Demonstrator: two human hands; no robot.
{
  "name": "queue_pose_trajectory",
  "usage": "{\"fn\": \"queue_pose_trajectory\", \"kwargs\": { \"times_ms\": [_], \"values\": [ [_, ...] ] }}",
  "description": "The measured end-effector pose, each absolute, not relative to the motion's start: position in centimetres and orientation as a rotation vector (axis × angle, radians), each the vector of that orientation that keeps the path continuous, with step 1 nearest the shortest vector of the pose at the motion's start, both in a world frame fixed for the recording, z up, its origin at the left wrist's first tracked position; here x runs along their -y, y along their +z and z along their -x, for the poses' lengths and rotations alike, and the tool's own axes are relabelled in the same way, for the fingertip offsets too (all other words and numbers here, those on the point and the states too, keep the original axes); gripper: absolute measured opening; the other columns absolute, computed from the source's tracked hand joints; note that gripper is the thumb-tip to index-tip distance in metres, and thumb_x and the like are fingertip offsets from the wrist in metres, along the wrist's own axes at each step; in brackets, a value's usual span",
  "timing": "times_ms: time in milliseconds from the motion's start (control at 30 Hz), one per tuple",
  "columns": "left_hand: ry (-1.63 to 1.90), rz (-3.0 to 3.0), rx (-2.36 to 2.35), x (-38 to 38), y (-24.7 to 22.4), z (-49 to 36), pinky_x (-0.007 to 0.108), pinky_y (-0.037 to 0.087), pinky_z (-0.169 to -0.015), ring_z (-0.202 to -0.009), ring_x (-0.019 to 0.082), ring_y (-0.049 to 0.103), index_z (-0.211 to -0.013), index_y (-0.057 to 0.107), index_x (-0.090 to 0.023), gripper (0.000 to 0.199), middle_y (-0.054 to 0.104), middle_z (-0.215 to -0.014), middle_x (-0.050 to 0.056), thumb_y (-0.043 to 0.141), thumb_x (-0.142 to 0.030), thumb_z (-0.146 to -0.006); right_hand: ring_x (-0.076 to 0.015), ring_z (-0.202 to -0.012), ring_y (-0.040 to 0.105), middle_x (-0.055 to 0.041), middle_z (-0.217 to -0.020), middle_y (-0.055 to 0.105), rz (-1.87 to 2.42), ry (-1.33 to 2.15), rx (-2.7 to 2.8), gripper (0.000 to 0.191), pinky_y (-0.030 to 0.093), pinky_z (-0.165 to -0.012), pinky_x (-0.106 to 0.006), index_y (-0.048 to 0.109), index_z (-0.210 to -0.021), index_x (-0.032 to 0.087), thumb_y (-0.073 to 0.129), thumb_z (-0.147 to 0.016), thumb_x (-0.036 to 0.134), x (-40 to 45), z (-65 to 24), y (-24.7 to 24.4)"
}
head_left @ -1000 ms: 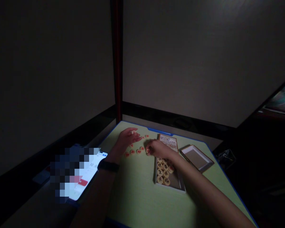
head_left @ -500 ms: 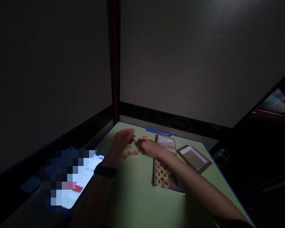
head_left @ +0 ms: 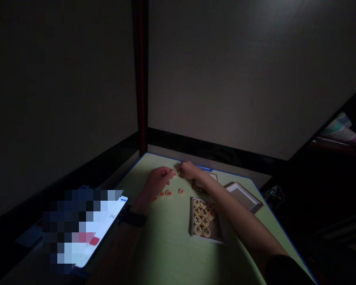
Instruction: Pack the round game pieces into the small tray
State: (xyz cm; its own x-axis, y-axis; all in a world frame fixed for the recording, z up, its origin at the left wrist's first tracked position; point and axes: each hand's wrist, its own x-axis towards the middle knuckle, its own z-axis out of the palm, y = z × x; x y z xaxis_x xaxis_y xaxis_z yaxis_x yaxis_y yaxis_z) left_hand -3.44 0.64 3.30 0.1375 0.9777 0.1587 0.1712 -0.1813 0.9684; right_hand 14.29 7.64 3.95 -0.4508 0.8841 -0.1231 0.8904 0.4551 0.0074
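My left hand [head_left: 163, 178] is over the far left part of the green table [head_left: 169, 245], its thumb and fingers pinched by a small round piece at the fingertips. To its right, my right hand [head_left: 187, 170] is closed near the table's far edge; what it holds, if anything, is hidden. Several round pieces with red characters [head_left: 168, 193] lie in a row below my left hand, and another red-marked piece [head_left: 181, 191] sits apart to the right. An open box [head_left: 192, 221] holds several pieces with black characters and a few with red ones.
Partly under my right forearm lies a small printed box [head_left: 204, 184]. An empty frame-like lid [head_left: 245, 198] rests at the table's right side. A lit phone [head_left: 99, 229] is at the left edge. Walls rise behind the table.
My right hand has moved away toward the table's far edge. My left hand has shifted slightly right and down. A red-marked piece now shows alone where my right hand was.
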Motion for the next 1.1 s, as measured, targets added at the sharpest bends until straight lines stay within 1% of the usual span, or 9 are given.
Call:
{"fn": "queue_pose_trajectory", "kwargs": {
  "times_ms": [133,267,367,500,667,800,900,1000,1100],
  "values": [
    [1.125,-1.383,-1.093,-0.7,2.9,3.1,0.023,0.039,-0.05,-0.05,0.011,0.052,-0.068,0.063,-0.017,0.027,0.06,-0.054,-0.001,0.068,-0.044,-0.071,-0.0202,-0.092,0.067,-0.0132,-0.102,0.075,-1.618,-0.085,-2.583,0.023,0.042,-0.074,-0.022,0.074,-0.098,0.013,0.056,-0.085,0.009,-7.4,-13.9,3.0],
    [1.168,-1.06,-0.896,-0.1,3.0,3.0,0.025,0.05,-0.066,-0.068,0.014,0.064,-0.075,0.062,-0.017,0.026,0.069,-0.073,0.002,0.078,-0.035,-0.065,-0.0213,-0.086,0.067,-0.0172,-0.098,0.074,-1.671,-0.091,-2.618,0.02,0.042,-0.07,-0.024,0.073,-0.095,0.009,0.055,-0.086,0.008,-6.7,-14.1,3.0],
    [1.165,-0.864,-0.822,0.1,3.0,2.5,0.023,0.05,-0.066,-0.071,0.013,0.064,-0.075,0.059,-0.019,0.023,0.069,-0.076,0.002,0.078,-0.025,-0.063,-0.0201,-0.086,0.066,-0.0158,-0.097,0.073,-1.705,-0.095,-2.705,0.02,0.041,-0.072,-0.024,0.071,-0.097,0.009,0.054,-0.087,0.008,-5.3,-14.7,4.3],
    [1.052,-0.745,-0.906,0.0,2.8,1.3,0.019,0.04,-0.051,-0.053,0.008,0.053,-0.074,0.056,-0.018,0.014,0.065,-0.069,0.001,0.066,-0.027,-0.076,-0.0178,-0.09,0.063,-0.0122,-0.105,0.07,-1.76,-0.089,-2.85,0.023,0.042,-0.078,-0.024,0.067,-0.11,0.012,0.053,-0.091,0.012,-1.9,-16.1,6.6],
    [0.835,-0.695,-0.88,1.1,2.6,-0.4,0.021,0.043,-0.055,-0.054,0.009,0.054,-0.08,0.057,-0.016,0.031,0.062,-0.068,0.002,0.052,-0.045,-0.09,-0.0189,-0.088,0.061,-0.0101,-0.099,0.067,-1.616,-0.234,-3.2,0.018,0.045,-0.08,-0.028,0.066,-0.105,0.013,0.057,-0.09,0.013,2.7,-16.6,6.6],
    [0.809,-0.773,-0.8,2.2,2.5,-0.8,0.022,0.045,-0.063,-0.063,0.01,0.056,-0.079,0.058,-0.018,0.028,0.063,-0.074,0.001,0.062,-0.045,-0.085,-0.0196,-0.091,0.062,-0.0097,-0.097,0.069,-1.504,-0.322,-3.302,0.017,0.046,-0.083,-0.029,0.067,-0.103,0.015,0.055,-0.091,0.011,4.6,-16.8,5.5],
    [0.816,-0.825,-0.761,2.6,2.5,-0.5,0.021,0.045,-0.066,-0.067,0.01,0.056,-0.079,0.061,-0.017,0.017,0.065,-0.079,0.002,0.071,-0.032,-0.077,-0.0201,-0.094,0.063,-0.0098,-0.101,0.07,-1.728,-0.34,-3.318,0.02,0.046,-0.083,-0.03,0.066,-0.108,0.016,0.059,-0.09,0.012,5.7,-18.2,5.7],
    [0.817,-0.856,-0.746,2.6,2.5,-0.2,0.02,0.045,-0.065,-0.068,0.009,0.056,-0.079,0.066,-0.016,0.014,0.066,-0.082,0.002,0.075,-0.019,-0.069,-0.0181,-0.087,0.063,-0.0071,-0.099,0.071,-1.954,-0.428,-3.21,0.021,0.046,-0.076,-0.027,0.067,-0.103,0.017,0.061,-0.085,0.008,7.4,-20.5,6.0],
    [0.813,-0.882,-0.748,2.5,2.3,-0.3,0.021,0.046,-0.067,-0.069,0.009,0.055,-0.081,0.069,-0.016,0.016,0.066,-0.081,0.002,0.076,-0.018,-0.067,-0.0157,-0.077,0.061,-0.0047,-0.091,0.069,-2.052,-0.577,-3.089,0.019,0.045,-0.067,-0.024,0.068,-0.094,0.017,0.061,-0.081,0.006,9.8,-22.7,5.7]
  ]
}}
